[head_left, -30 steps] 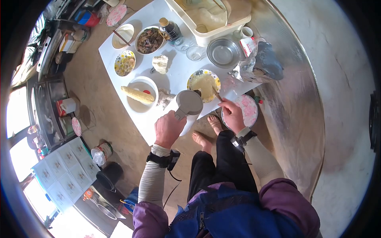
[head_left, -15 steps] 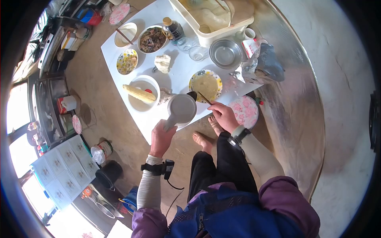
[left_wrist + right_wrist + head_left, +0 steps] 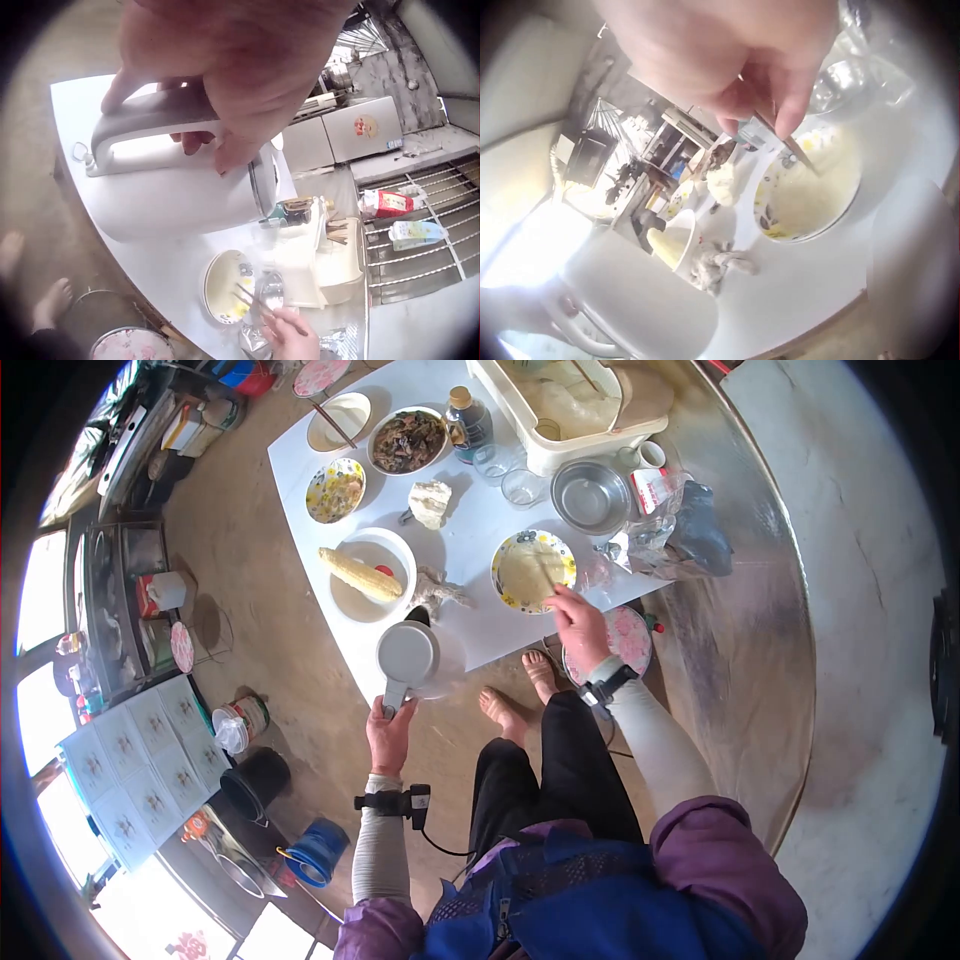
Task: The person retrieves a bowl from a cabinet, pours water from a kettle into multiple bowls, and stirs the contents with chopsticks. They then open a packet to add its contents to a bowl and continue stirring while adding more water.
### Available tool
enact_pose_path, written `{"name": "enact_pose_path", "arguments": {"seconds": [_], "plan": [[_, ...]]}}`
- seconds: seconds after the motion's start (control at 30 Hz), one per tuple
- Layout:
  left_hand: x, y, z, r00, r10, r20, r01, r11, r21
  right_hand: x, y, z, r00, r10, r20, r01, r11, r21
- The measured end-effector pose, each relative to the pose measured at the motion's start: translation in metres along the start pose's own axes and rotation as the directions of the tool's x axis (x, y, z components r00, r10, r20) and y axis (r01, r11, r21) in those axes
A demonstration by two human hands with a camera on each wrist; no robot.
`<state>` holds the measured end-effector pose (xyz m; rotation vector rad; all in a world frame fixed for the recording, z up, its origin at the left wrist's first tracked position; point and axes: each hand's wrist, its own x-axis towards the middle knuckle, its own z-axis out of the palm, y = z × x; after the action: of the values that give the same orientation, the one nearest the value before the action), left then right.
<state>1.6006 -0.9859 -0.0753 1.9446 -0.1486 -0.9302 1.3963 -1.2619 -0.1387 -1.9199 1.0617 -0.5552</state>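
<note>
My left hand [image 3: 388,738] grips the handle of a white kettle [image 3: 408,652] with a grey lid and dark spout, held over the table's front left edge. In the left wrist view, the fingers wrap round its handle [image 3: 161,112]. My right hand [image 3: 580,628] pinches a pair of chopsticks [image 3: 784,139], their tips down in a flower-patterned bowl [image 3: 502,590]. Pale, creamy liquid [image 3: 817,191] lies in that bowl. Left of it, a crumpled cloth [image 3: 432,592] rests beside a white bowl [image 3: 402,546] with a corn cob [image 3: 360,574] across it.
Further back on the white table [image 3: 465,550] stand a bowl of dark food [image 3: 408,442], a dark bottle [image 3: 468,425], glasses [image 3: 522,488], a metal bowl [image 3: 590,498] and a cream tub [image 3: 545,455]. A pink-topped stool [image 3: 625,645] is under the right edge.
My left hand has carried the kettle left, away from the flowered bowl. The chopsticks, lifted to the bowl's near rim half a second ago, are back inside it.
</note>
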Motion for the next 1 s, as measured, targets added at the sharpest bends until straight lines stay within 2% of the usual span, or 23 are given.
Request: {"name": "enact_pose_path", "arguments": {"seconds": [0.07, 0.13, 0.17, 0.2, 0.27, 0.33, 0.37, 0.47, 0.5, 0.6, 0.7, 0.8, 0.87, 0.9, 1.0], "plan": [[0.004, -0.014, -0.003, 0.999, -0.006, -0.053, -0.001, 0.991, -0.130, -0.015, 0.008, -0.010, 1.000, 0.003, -0.005, -0.004, 0.991, -0.132], [0.009, -0.030, -0.005, 0.996, -0.017, -0.088, -0.002, 0.975, -0.221, -0.039, 0.008, -0.007, 0.993, -0.064, 0.096, 0.080, 0.980, -0.181], [0.014, -0.037, -0.008, 0.995, -0.020, -0.098, -0.005, 0.970, -0.244, -0.046, 0.000, 0.001, 0.988, -0.053, 0.148, 0.070, 0.991, -0.116], [0.018, -0.045, -0.010, 0.994, -0.021, -0.110, -0.010, 0.964, -0.266, -0.045, -0.002, 0.008, 0.969, -0.134, 0.209, 0.144, 0.989, -0.031], [0.023, -0.047, -0.012, 0.990, -0.036, -0.137, 0.002, 0.971, -0.239, -0.029, -0.008, 0.020, 0.959, -0.177, 0.220, 0.206, 0.972, -0.114], [0.022, -0.055, -0.014, 0.988, -0.035, -0.151, -0.003, 0.970, -0.244, -0.015, -0.005, 0.020, 0.987, -0.136, 0.088, 0.146, 0.980, -0.132], [0.023, -0.060, -0.014, 0.988, -0.021, -0.152, -0.020, 0.964, -0.264, -0.014, -0.003, 0.012, 0.992, -0.105, 0.068, 0.114, 0.982, -0.148], [0.025, -0.071, -0.015, 0.986, 0.003, -0.169, -0.054, 0.954, -0.295, -0.045, 0.001, 0.000, 0.994, -0.082, 0.068, 0.098, 0.958, -0.269], [0.025, -0.074, -0.016, 0.984, 0.008, -0.179, -0.062, 0.953, -0.298, -0.057, 0.001, 0.004, 0.989, -0.062, 0.136, 0.099, 0.955, -0.281], [0.025, -0.077, -0.022, 0.985, 0.028, -0.171, -0.071, 0.965, -0.254, -0.051, -0.022, 0.023, 0.953, -0.174, 0.249, 0.212, 0.968, -0.136], [0.027, -0.082, -0.028, 0.987, 0.024, -0.158, -0.064, 0.965, -0.253, -0.023, -0.010, 0.031, 0.981, -0.172, 0.094, 0.187, 0.964, -0.187], [0.028, -0.087, -0.033, 0.987, 0.013, -0.159, -0.043, 0.982, -0.183, -0.038, -0.002, 0.012, 0.993, -0.118, 0.029, 0.121, 0.947, -0.297], [0.031, -0.087, -0.034, 0.990, 0.023, -0.138, -0.050, 0.980, -0.194, -0.056, -0.007, 0.014, 0.983, -0.095, 0.159, 0.141, 0.939, -0.315], [0.030, -0.088, -0.036, 0.991, 0.023, -0.134, -0.050, 0.978, -0.201, -0.058, -0.014, 0.027, 0.954, -0.178, 0.241, 0.231, 0.950, -0.211], [0.029, -0.084, -0.039, 0.989, 0.005, -0.145, -0.016, 0.997, -0.074, -0.030, -0.015, 0.044, 0.969, -0.196, 0.151, 0.226, 0.950, -0.216]]}}
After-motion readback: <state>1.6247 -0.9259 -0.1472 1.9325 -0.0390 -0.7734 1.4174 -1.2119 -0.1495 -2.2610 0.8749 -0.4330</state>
